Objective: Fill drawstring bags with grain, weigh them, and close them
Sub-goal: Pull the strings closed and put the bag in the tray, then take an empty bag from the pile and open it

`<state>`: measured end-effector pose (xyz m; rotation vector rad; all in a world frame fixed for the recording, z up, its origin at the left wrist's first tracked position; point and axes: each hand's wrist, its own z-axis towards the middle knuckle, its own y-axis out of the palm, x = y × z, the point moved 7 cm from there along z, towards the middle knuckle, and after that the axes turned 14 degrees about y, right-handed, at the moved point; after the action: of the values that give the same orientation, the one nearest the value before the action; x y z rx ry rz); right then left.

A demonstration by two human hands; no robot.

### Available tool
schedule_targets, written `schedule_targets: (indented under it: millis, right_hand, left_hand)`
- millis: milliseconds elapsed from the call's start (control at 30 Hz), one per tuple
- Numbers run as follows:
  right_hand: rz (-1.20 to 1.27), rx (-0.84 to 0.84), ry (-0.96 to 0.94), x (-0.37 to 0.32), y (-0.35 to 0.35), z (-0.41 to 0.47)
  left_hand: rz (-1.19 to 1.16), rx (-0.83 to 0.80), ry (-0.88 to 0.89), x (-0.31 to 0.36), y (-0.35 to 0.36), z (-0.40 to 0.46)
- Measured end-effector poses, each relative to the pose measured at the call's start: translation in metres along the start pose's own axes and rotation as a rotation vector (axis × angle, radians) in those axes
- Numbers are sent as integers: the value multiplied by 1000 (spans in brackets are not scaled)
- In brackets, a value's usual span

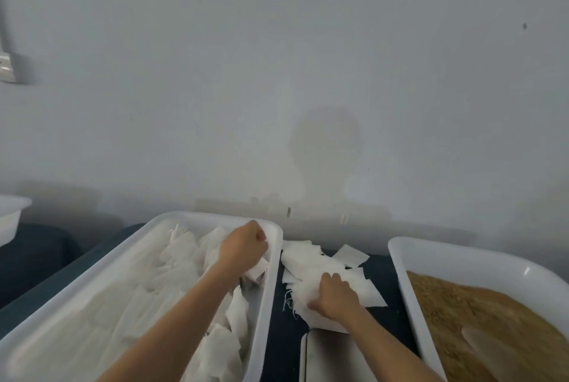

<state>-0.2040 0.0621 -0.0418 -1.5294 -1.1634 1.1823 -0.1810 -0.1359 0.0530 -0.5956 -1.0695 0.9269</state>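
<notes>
A bag is pinched by the left hand in the tray; loose bags are gripped under the right hand

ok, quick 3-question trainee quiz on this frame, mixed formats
1. True or false: the left hand is inside the left tray of empty bags.
2. Multiple choice: the right hand rests on A) the grain, B) the loose pile of bags on the dark table, C) the scale.
3. Fill in: the brown grain fills the tray on the person's ____ side.

Key: 1 true; 2 B; 3 right.
</notes>
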Motion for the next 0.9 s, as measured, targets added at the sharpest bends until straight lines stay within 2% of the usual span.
schedule_targets:
  millis: [167,267,500,633,767,900]
  right_hand:
    - [-66,73,11,-2,14,-5]
    - [-103,109,-17,-7,7,-8]
    - [-27,312,-88,4,-49,-26]
    - [223,413,-204,33,-120,-51]
    - [373,309,-300,88,-163,-72]
    - [571,224,-212,165,-165,-77]
  left_hand:
    - [-31,-71,22,10,31,-5]
    - [-57,-53,20,8,37,-11]
    - [-89,-34,61,21,33,-9]
    - [-373,-102,178,67,44,-8]
    - [-670,-239,293,146,62,-15]
    - [-886,-325,348,220,86,-33]
